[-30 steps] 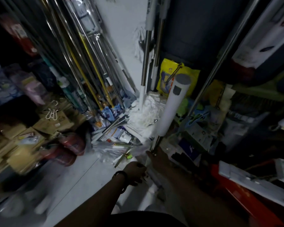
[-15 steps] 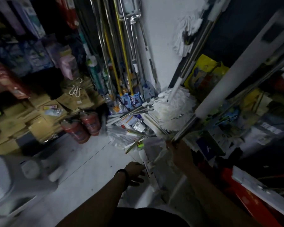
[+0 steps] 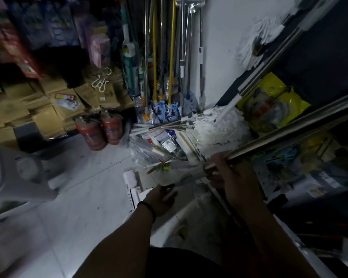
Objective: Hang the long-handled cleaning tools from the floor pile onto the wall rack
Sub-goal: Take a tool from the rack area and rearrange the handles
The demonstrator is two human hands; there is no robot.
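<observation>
A dim storeroom corner: pale tiled floor, white wall, a heap of bagged mop parts and loose poles on the floor beside two red fire extinguishers. The right hand is wrapped around a long shiny steel mop handle slanting up to the right above the heap. The left hand, black band at the wrist, is blurred and half-curled over white parts near the heap; I can't tell whether it grips anything.
</observation>
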